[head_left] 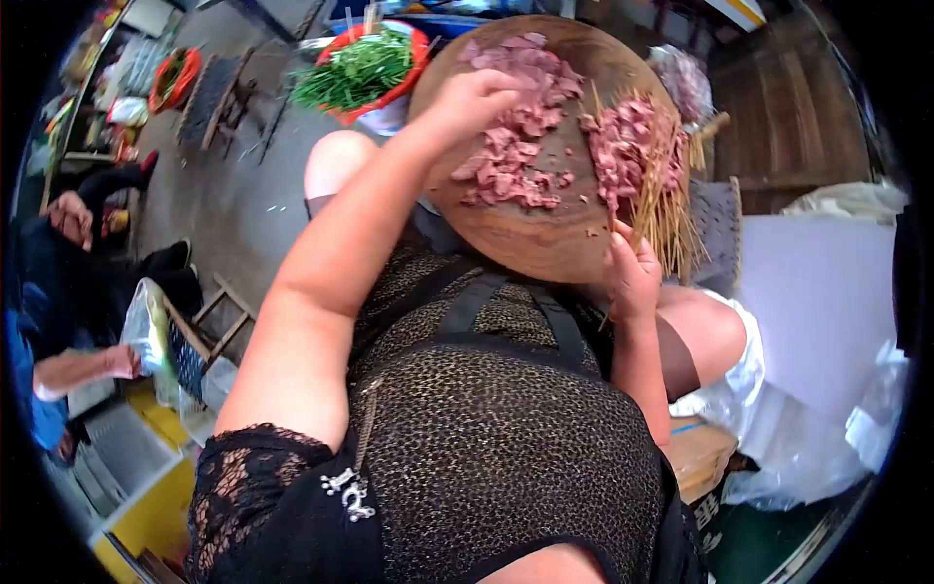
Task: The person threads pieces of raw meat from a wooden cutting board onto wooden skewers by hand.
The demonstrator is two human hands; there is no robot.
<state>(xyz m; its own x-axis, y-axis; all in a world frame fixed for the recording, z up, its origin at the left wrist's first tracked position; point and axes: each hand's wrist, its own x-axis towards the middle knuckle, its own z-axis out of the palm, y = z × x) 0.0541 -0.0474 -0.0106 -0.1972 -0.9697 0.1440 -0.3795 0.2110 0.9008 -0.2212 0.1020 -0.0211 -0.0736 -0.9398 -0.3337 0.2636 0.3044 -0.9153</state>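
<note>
A round wooden board [545, 248] lies over my lap. On its far and middle part is a pile of sliced raw meat [520, 161]. My left hand [475, 102] reaches onto the upper left of this pile, its fingers bent and closed at the slices; the fingertips are partly hidden. At the board's near right edge, my right hand [632, 273] pinches a thin bamboo skewer [614, 226], which points up with meat at its upper end. Just beyond that hand, a bundle of bamboo skewers [671, 219] lies against a heap of skewered meat [623, 146].
A red-lined basin of chopped greens [365, 73] stands beyond the board's left side. On the left sits another person [58, 263], one hand at a plastic bag [148, 326]. A white box [817, 302] and plastic wrapping [798, 448] are at the right.
</note>
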